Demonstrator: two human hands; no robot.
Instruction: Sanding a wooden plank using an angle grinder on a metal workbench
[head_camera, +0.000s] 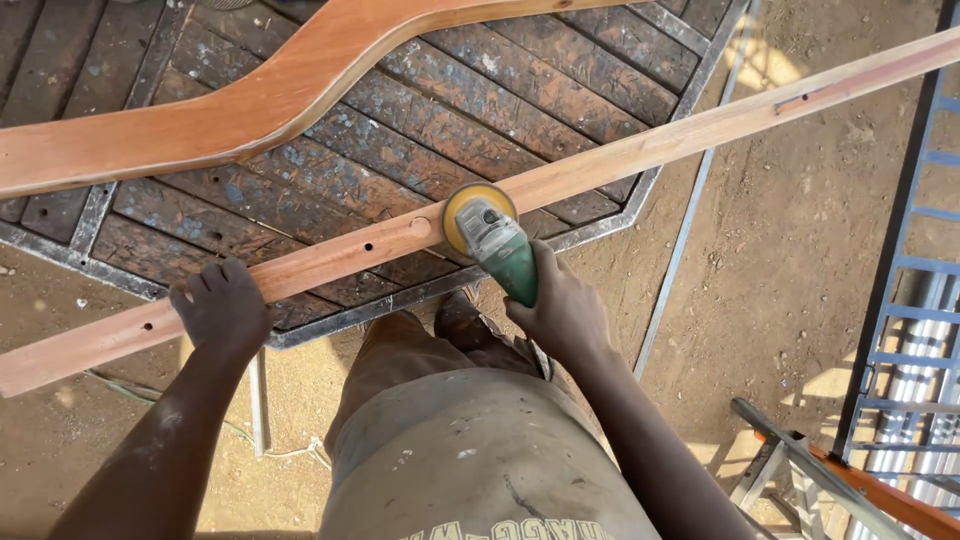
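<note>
Long wooden slat (620, 155), drilled with holes, lying aslant across a metal-framed plank counter (520, 80). Left hand (222, 308) clamped over its near edge, fingers curled on top. Right hand (560, 310) wrapped tight round a green angle grinder (500, 250), yellow sanding disc (478, 215) touching the slat just beyond the knuckles. Curved wooden piece (250, 100) farther out, beyond the left hand. Dirt floor (800, 260) and blue metal frame (915, 250) off to the right.

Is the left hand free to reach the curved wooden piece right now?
Probably not: the left hand is pressing down the long wooden rail, with the curved wooden piece lying beyond it.
</note>
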